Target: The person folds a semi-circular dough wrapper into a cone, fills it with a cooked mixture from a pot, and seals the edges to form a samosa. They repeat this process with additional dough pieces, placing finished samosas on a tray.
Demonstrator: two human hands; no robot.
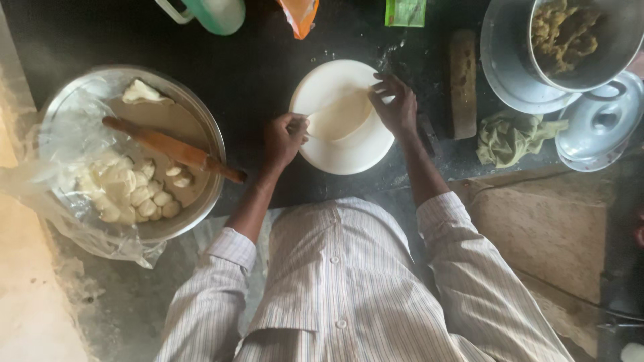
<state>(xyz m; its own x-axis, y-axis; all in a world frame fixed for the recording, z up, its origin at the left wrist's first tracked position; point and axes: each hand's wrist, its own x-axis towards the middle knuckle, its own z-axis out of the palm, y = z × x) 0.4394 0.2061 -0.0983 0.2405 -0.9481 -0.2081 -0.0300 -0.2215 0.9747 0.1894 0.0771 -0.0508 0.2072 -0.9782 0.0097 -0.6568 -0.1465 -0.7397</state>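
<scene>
A round white board [349, 154] lies on the dark counter in front of me. A flat, rolled-out sheet of pale dough [339, 119] rests on it. My left hand [283, 139] pinches the sheet's left edge. My right hand [396, 106] holds its upper right edge with the fingertips. To the left a wide steel bowl [201, 114] holds several small dough balls [137, 191], a bigger lump of dough [144, 92] and a wooden rolling pin [173, 149] laid across it.
A steel pot of brownish filling [567, 33] stands at the top right beside a steel lid [599, 122]. A greenish cloth [513, 136] and a wooden block [463, 82] lie right of the board. A green jug [215, 13] and packets sit at the top edge.
</scene>
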